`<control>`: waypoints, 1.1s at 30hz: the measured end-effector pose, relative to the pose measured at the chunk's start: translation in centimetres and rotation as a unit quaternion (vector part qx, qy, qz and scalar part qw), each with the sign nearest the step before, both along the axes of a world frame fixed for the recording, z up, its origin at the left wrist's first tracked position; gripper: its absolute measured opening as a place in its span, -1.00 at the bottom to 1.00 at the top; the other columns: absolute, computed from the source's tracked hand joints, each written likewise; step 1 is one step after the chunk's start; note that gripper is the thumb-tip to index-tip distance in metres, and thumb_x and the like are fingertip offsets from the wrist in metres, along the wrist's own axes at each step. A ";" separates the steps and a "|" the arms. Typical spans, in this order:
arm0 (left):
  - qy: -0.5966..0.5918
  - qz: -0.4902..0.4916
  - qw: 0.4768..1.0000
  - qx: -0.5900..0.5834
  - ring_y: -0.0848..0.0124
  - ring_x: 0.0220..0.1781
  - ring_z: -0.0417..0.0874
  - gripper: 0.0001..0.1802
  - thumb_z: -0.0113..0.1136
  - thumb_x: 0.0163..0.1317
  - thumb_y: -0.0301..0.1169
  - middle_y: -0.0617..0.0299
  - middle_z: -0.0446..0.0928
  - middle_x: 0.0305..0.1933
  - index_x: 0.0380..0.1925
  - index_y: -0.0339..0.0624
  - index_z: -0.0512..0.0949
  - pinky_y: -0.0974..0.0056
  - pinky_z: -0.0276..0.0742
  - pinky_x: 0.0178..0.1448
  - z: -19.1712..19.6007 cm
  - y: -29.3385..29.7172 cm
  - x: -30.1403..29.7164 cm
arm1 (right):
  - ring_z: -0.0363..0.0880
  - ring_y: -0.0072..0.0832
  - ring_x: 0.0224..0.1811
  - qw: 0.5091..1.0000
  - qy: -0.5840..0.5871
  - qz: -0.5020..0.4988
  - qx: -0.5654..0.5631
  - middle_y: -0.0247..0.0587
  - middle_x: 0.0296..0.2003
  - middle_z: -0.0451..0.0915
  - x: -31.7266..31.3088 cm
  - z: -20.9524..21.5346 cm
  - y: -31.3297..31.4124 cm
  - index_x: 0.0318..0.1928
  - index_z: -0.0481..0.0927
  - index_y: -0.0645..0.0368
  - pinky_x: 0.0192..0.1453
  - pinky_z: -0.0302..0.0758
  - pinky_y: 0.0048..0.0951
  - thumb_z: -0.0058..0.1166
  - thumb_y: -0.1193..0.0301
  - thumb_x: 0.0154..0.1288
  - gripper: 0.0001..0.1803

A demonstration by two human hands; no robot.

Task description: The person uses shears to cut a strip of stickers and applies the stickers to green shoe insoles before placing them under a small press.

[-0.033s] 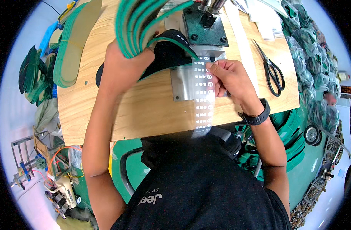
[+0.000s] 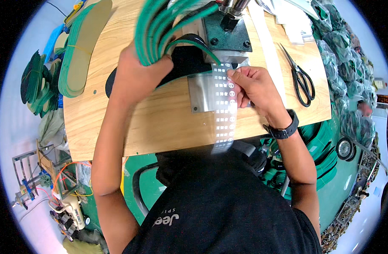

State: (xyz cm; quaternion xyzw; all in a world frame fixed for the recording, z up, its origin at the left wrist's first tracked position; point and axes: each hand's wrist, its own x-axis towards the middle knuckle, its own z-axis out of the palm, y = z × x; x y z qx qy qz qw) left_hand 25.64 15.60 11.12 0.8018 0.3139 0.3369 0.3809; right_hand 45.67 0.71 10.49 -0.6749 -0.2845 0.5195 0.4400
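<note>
My left hand (image 2: 144, 76) is closed around a fanned stack of green-edged insoles (image 2: 153, 31), its upper part blurred. One insole (image 2: 198, 42) curves away from the stack, its tip reaching the press (image 2: 226, 31) and the top of the label strip. Under this hand, more black insoles (image 2: 185, 60) lie on the table. Between thumb and fingers, my right hand (image 2: 255, 86) pinches the edge of a clear film strip (image 2: 222, 111) with rows of white printed labels. The strip runs from beneath the press block, over the metal base plate (image 2: 201, 91), and down past the table edge.
Black-handled scissors (image 2: 303, 80) lie on the wooden table (image 2: 160, 131) to the right. A banded insole stack (image 2: 81, 48) sits at the left, with more bundles (image 2: 40, 82) beyond the edge. White sheets (image 2: 290, 21) lie at the back right; bagged goods (image 2: 346, 72) are piled beyond.
My left hand and the insole stack have shifted slightly to the right, toward the press. The right hand stays almost in place on the film strip.
</note>
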 end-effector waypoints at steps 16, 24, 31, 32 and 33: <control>0.183 -0.036 0.980 0.071 0.00 -0.24 0.58 -0.50 0.37 -0.16 -0.30 -0.05 0.58 -0.33 -0.14 -0.16 0.51 0.12 0.51 -0.12 1.4 -1.1 0.6 | 0.48 -0.61 -0.67 0.989 0.024 -0.103 0.102 -0.27 -0.61 0.55 0.8 -1.1 -2.8 -0.36 0.56 0.31 -0.63 0.40 -0.65 0.00 0.33 0.32 -0.73; -0.038 0.036 0.998 -0.017 0.43 -0.41 0.55 -0.79 0.23 -0.04 -0.41 0.18 0.58 -0.46 -0.41 -0.30 0.55 0.28 0.48 -0.22 1.6 0.2 -0.8 | 0.47 -0.68 -0.73 1.000 -0.020 0.017 0.015 -0.34 -0.67 0.55 0.6 0.2 -0.4 -0.48 0.52 0.19 -0.70 0.35 -0.75 -0.01 0.27 0.38 -0.69; -0.026 0.047 0.998 -0.038 0.46 -0.43 0.52 -0.80 0.23 -0.06 -0.40 0.21 0.56 -0.50 -0.46 -0.30 0.55 0.30 0.47 -0.24 1.4 0.4 -1.2 | 0.50 -0.66 -0.73 0.998 -0.054 0.033 -0.001 -0.29 -0.65 0.58 0.4 0.0 -0.4 -0.49 0.54 0.21 -0.69 0.36 -0.73 -0.01 0.30 0.37 -0.69; -0.022 0.049 0.998 -0.040 0.46 -0.44 0.52 -0.80 0.23 -0.07 -0.39 0.21 0.56 -0.50 -0.46 -0.30 0.55 0.30 0.47 -0.24 1.5 0.4 -1.2 | 0.50 -0.65 -0.72 0.998 -0.058 0.031 0.000 -0.28 -0.66 0.58 0.4 0.3 -0.5 -0.50 0.54 0.21 -0.68 0.37 -0.71 -0.01 0.30 0.36 -0.68; -0.018 0.051 0.998 -0.041 0.46 -0.44 0.51 -0.80 0.23 -0.07 -0.39 0.21 0.56 -0.50 -0.47 -0.30 0.55 0.29 0.47 -0.25 1.5 0.3 -1.1 | 0.50 -0.64 -0.71 0.998 -0.062 0.029 0.002 -0.28 -0.66 0.57 0.4 0.3 -0.5 -0.52 0.54 0.21 -0.67 0.38 -0.69 -0.01 0.30 0.34 -0.68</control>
